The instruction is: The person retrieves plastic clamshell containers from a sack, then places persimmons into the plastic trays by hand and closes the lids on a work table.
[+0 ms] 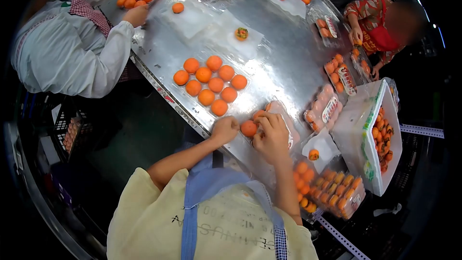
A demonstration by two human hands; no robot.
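Note:
My left hand is closed, its fingers curled at the table's near edge beside a clear plastic pack of orange persimmons. Whatever it may pinch is hidden. Over that same pack, my right hand has bent fingers pressed together. I cannot make out what lies between them. A persimmon shows between my two hands, and the pack carries a pale label with red print. Just beyond my left hand, a clear tray holds rows of persimmons, smooth sides up.
Several filled packs line the right of the metal table. A white foam box of persimmons stands tilted there, near stacked packs. One co-worker handles a tray at left; another works at right.

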